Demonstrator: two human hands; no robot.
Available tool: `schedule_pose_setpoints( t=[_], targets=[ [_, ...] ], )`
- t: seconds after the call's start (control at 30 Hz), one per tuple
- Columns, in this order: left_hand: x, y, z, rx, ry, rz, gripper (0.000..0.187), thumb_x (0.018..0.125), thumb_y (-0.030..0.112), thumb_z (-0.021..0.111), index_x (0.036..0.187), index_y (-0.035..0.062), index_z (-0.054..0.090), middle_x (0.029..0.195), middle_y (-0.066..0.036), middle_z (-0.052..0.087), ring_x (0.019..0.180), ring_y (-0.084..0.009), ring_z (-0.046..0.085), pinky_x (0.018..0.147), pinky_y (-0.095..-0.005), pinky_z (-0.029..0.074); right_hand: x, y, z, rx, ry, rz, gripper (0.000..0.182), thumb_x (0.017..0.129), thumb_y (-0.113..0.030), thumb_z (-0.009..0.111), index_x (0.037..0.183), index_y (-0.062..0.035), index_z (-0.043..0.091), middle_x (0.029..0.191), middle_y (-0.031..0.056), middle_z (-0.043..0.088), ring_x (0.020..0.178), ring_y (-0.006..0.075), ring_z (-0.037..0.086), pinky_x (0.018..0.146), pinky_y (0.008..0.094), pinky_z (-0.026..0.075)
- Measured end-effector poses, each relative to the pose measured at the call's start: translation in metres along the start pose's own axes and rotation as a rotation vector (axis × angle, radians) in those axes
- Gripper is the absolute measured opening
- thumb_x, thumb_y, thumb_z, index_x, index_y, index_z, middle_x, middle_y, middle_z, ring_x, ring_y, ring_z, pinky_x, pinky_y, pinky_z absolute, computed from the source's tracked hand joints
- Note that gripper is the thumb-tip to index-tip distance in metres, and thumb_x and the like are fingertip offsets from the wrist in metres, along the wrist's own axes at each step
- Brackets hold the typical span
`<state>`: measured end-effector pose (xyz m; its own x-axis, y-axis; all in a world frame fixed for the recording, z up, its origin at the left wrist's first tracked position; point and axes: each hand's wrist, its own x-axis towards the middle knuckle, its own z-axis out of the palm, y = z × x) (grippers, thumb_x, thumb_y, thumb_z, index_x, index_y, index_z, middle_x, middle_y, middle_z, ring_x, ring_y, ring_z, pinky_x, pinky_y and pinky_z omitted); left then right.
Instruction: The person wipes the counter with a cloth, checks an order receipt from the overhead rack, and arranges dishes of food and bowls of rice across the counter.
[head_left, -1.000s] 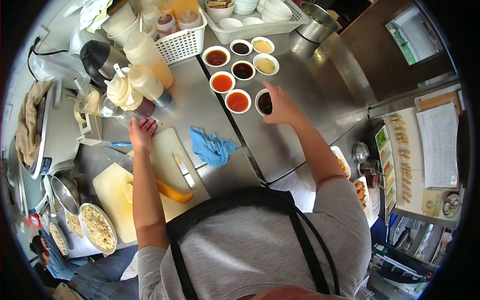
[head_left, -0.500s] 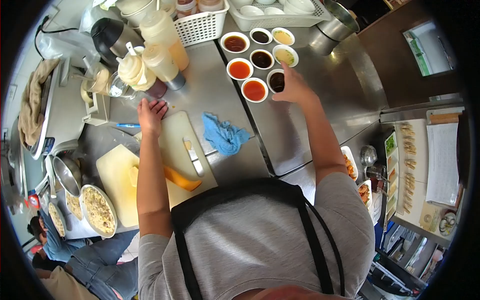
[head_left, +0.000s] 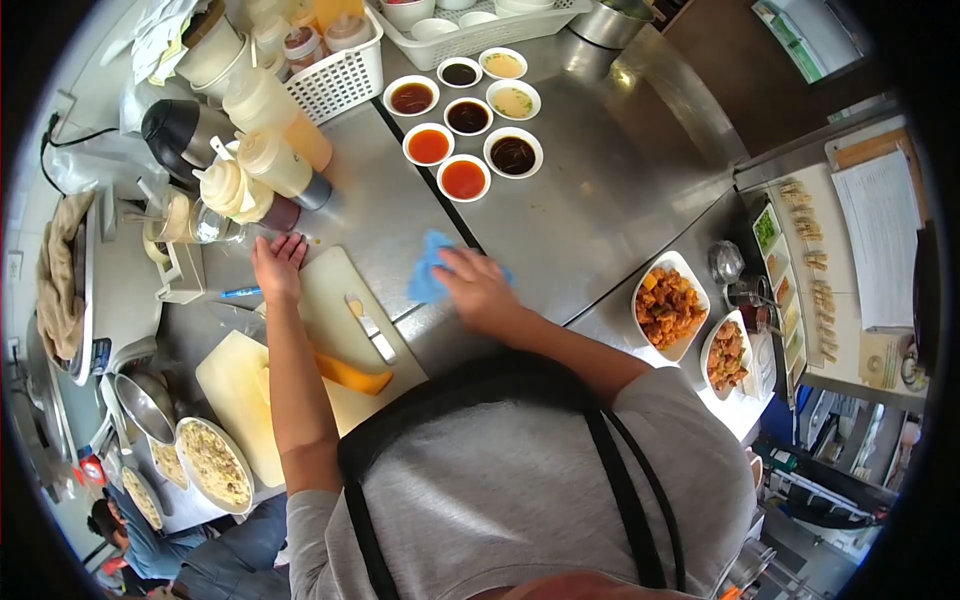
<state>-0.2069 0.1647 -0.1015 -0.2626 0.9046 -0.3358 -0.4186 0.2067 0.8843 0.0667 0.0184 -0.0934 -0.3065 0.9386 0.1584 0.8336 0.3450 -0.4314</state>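
My right hand [head_left: 480, 288] is on a crumpled blue cloth [head_left: 428, 270], fingers pressed into it and slightly blurred. Flat on the steel counter, my left hand [head_left: 279, 266] has its fingers stretched out and holds nothing. Just beside it is a long cutting board [head_left: 340, 275] carrying a small knife [head_left: 370, 330] and an orange-yellow piece of food [head_left: 350, 374]. A blue pen [head_left: 240, 292] lies left of that hand. Beyond both hands stand several small white bowls of sauce, among them a dark one [head_left: 513, 154] and an orange-red one [head_left: 463, 179].
Squeeze bottles [head_left: 275, 165] and a black-topped jug [head_left: 180, 135] crowd the left back. White baskets [head_left: 335, 80] stand behind the bowls. At right are two dishes of cooked food [head_left: 668, 308]. Oval plates of food [head_left: 215, 460] sit lower left, near another person [head_left: 160, 540].
My right hand has left the dark sauce bowl and come back toward me onto the blue cloth. The bowl now sits close to the others. My left hand stays by the board.
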Motion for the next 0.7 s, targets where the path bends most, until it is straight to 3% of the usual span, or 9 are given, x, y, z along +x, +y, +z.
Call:
schedule_pose_setpoints(
  t=[0.17, 0.23, 0.33, 0.5, 0.57, 0.67, 0.7],
  targets=[
    [0.000, -0.001, 0.001, -0.006, 0.014, -0.006, 0.050, 0.084, 0.032, 0.038, 0.121, 0.0037, 0.018, 0.100, -0.017, 0.041, 0.087, -0.0285, 0.050, 0.073, -0.0393, 0.045, -0.037, 0.101, -0.014, -0.052, 0.391, 0.438, 0.029, 0.072, -0.006, 0.044, 0.100, -0.0052, 0.051, 0.116, 0.0123, 0.041, 0.107, 0.0306, 0.038, 0.083, 0.0460, 0.033],
    [0.002, -0.002, -0.001, -0.006, -0.005, -0.005, 0.050, 0.084, 0.032, 0.038, 0.120, 0.0036, 0.018, 0.100, -0.017, 0.041, 0.087, -0.0286, 0.050, 0.074, -0.0393, 0.045, -0.028, 0.121, -0.048, -0.260, 0.500, 0.585, 0.030, 0.073, -0.011, 0.045, 0.102, -0.0066, 0.050, 0.116, 0.0122, 0.041, 0.109, 0.0296, 0.035, 0.085, 0.0458, 0.031],
    [0.005, -0.003, -0.002, -0.013, -0.009, -0.006, 0.048, 0.085, 0.032, 0.038, 0.119, 0.0034, 0.019, 0.101, -0.017, 0.040, 0.087, -0.0288, 0.050, 0.073, -0.0398, 0.045, -0.002, 0.147, -0.053, -0.348, 0.436, 0.643, 0.030, 0.073, -0.015, 0.046, 0.102, -0.0085, 0.052, 0.116, 0.0118, 0.042, 0.112, 0.0289, 0.033, 0.087, 0.0459, 0.029],
    [0.001, 0.000, 0.001, -0.004, 0.003, 0.004, 0.044, 0.084, 0.032, 0.039, 0.113, 0.0030, 0.022, 0.101, -0.018, 0.040, 0.086, -0.0289, 0.050, 0.071, -0.0398, 0.045, -0.003, 0.104, -0.013, -0.269, 0.270, 0.253, 0.022, 0.073, -0.019, 0.049, 0.091, -0.0107, 0.057, 0.113, 0.0116, 0.045, 0.108, 0.0279, 0.039, 0.087, 0.0450, 0.031],
    [0.001, -0.002, 0.001, -0.011, 0.003, 0.002, 0.043, 0.084, 0.032, 0.039, 0.112, 0.0031, 0.022, 0.101, -0.018, 0.040, 0.086, -0.0290, 0.050, 0.071, -0.0398, 0.046, -0.017, 0.070, 0.000, -0.058, 0.280, 0.022, 0.017, 0.072, -0.018, 0.050, 0.085, -0.0096, 0.059, 0.107, 0.0109, 0.049, 0.102, 0.0282, 0.045, 0.085, 0.0429, 0.033],
    [0.006, -0.003, -0.003, -0.033, -0.012, 0.001, 0.042, 0.084, 0.032, 0.039, 0.111, 0.0033, 0.023, 0.100, -0.018, 0.041, 0.086, -0.0289, 0.050, 0.070, -0.0399, 0.046, -0.024, 0.049, -0.020, 0.541, 0.177, 0.161, 0.014, 0.072, -0.016, 0.050, 0.081, -0.0088, 0.059, 0.103, 0.0091, 0.052, 0.098, 0.0291, 0.047, 0.084, 0.0416, 0.035],
    [0.007, -0.004, -0.003, -0.040, -0.010, 0.001, 0.042, 0.084, 0.032, 0.040, 0.110, 0.0034, 0.023, 0.099, -0.017, 0.041, 0.085, -0.0289, 0.050, 0.070, -0.0399, 0.046, -0.022, 0.057, -0.024, 0.489, 0.316, 0.247, 0.015, 0.071, -0.014, 0.050, 0.082, -0.0084, 0.059, 0.103, 0.0094, 0.052, 0.098, 0.0297, 0.047, 0.084, 0.0412, 0.035]
  ],
)
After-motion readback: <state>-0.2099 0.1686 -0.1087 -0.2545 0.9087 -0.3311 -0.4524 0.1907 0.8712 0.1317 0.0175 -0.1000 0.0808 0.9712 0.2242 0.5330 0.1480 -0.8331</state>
